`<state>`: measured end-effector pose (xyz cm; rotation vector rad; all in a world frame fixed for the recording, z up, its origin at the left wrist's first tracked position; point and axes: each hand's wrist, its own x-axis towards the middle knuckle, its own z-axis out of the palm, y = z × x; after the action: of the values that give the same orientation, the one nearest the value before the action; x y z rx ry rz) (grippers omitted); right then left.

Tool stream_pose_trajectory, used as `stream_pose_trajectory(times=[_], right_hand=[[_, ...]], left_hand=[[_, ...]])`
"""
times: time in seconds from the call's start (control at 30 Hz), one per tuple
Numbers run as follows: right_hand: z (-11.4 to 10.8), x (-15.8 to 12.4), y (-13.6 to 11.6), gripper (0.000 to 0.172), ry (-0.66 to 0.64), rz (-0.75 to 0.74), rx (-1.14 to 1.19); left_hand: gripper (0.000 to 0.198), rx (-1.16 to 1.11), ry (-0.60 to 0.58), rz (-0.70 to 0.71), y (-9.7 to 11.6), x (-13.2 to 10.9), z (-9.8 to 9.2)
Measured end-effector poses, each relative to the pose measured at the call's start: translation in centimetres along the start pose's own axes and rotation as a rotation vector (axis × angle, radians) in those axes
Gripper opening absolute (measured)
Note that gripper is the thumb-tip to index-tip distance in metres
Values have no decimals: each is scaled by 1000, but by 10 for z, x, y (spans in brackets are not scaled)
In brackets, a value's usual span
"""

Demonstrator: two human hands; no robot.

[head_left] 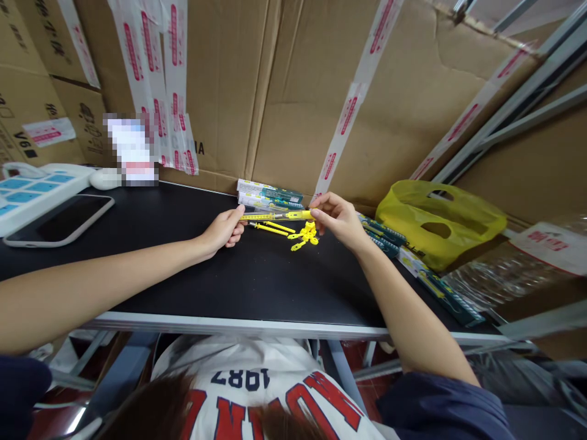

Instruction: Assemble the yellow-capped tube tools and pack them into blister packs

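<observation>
My left hand [221, 233] is closed around the left end of a slim yellow pen-like stick [274, 216] with dark markings and a clear section. My right hand [338, 219] pinches its yellow right end between thumb and fingers, so it lies level just above the table. Right behind and below it, thin yellow rods [275, 228] with metallic-looking tips rest on the black tabletop. A small pile of yellow clip-like parts [305, 234] sits beside them, under my right hand. Their exact kind is too small to tell.
Green-and-white narrow boxes [270, 193] stand behind my hands, and more such boxes [443, 290] line the table's right side. There too lies a yellow plastic bag [413, 229]. At left are a phone [62, 220] and a white power strip [43, 190]. Cardboard [220, 79] walls the back.
</observation>
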<state>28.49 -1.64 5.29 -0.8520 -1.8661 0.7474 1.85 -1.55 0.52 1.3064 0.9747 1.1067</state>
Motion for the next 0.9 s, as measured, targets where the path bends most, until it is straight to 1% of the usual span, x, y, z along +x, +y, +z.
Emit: stream_pose_trajectory(times=[0.13, 0.27, 0.4, 0.57, 0.73, 0.9], right_hand=[[2, -1, -1, 36, -2, 30, -11], [4, -1, 1, 36, -8, 31, -46], [5, 0, 4, 38, -11, 49, -83], [13, -2, 4, 41, -11, 110, -77], [22, -5, 0, 40, -46, 171, 16], [18, -3, -4, 39, -14, 223, 88]], left_hand=[[33, 12, -4, 8, -1, 0, 0], [33, 11, -9, 14, -1, -1, -1], [33, 12, -10, 30, -2, 1, -2], [33, 40, -22, 60, -4, 2, -2], [32, 52, -20, 73, -2, 0, -1], [33, 4, 8, 61, 0, 1, -1]])
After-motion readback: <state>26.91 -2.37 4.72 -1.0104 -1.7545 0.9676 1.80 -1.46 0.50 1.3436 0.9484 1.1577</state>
